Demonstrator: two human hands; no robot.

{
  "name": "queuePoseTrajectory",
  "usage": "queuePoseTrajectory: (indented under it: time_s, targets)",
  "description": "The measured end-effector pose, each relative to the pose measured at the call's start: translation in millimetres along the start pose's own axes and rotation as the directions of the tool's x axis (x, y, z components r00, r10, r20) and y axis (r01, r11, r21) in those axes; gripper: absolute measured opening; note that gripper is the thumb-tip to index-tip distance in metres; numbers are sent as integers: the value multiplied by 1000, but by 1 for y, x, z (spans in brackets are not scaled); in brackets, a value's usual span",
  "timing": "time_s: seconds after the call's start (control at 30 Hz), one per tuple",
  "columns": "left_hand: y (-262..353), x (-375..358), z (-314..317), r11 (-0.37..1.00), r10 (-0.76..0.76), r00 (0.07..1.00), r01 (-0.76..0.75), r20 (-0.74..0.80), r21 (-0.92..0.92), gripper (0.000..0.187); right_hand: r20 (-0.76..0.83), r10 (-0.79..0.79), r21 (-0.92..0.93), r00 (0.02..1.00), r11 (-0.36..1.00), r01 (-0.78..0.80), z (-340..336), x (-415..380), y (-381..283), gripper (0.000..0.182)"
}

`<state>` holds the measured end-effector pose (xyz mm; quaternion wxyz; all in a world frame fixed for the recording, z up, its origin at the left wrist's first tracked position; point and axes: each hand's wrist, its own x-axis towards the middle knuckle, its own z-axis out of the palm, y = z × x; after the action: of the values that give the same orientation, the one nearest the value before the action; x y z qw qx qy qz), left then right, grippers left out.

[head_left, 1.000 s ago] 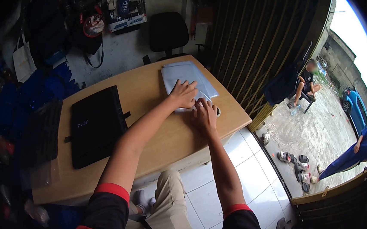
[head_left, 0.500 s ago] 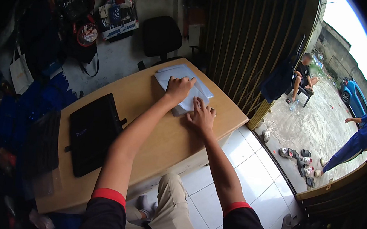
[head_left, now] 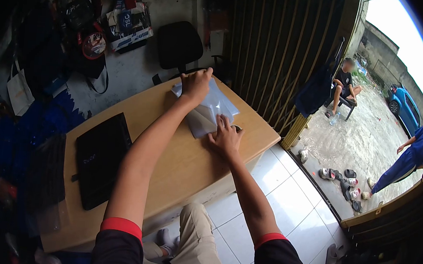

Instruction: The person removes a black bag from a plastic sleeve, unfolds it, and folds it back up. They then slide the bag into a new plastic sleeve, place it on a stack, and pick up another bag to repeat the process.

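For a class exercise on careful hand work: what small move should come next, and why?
Perhaps the left hand, curled at the far end, should smooth the translucent plastic down: its surface looks uneven, and the right hand rests at its near end, probably steadying it.

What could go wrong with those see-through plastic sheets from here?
The top plastic sheet might crease or tear: it bends between the left hand, curled at its far end, and the right hand, with fingers resting near its close end. The other plastic sheets might slide further out of line, since their edges look uneven on the wooden table.
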<state>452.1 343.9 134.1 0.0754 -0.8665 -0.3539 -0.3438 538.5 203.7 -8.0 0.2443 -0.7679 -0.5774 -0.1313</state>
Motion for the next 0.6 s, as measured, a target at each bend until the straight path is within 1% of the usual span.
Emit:
queuePoseTrajectory:
  time_s: [0.03,0.1,0.13,0.2,0.23,0.27,0.33,0.43,0.47,0.53,0.6]
  targets:
    - [-1,4,-3,1000,2,1000,-2,1,-1,8,0,2,-1,1000,1000,-2,0,0,0,75]
    - [-4,13,-10,994,-102,993,100,-51,-47,8,10,6,-7,1000,1000,-6,-1,0,0,76]
    - [-6,17,-13,994,-102,993,99,-52,-48,8,9,6,-8,1000,1000,-6,-1,0,-1,76]
    - [-8,26,-22,980,-162,964,133,-213,-148,9,33,21,4,999,1000,-21,-3,0,-1,76]
    - [-10,35,-28,979,-177,923,127,-342,-162,12,32,21,3,999,1000,-21,-3,-1,-1,76]
    - [-12,47,-36,979,-176,922,127,-344,-161,12,9,9,-2,1000,1000,-9,-3,-1,-1,77]
    - [-17,69,-59,959,-193,847,56,-495,-280,15,-12,-10,-6,1000,1000,10,-2,-2,-1,78]
    - [-16,92,-111,956,-230,841,100,-491,-276,16,-16,-16,5,1000,1000,16,0,-1,0,77]
    - [-16,96,-128,944,-241,816,71,-525,-323,17,-18,-21,-14,1000,1000,21,2,-1,0,77]
    - [-29,111,-153,947,-206,718,-24,-665,-319,16,-21,-31,-28,999,999,31,0,-1,0,78]
    - [-44,111,-189,922,-175,664,-148,-726,-358,17,54,13,23,998,1000,-15,-4,0,-2,78]
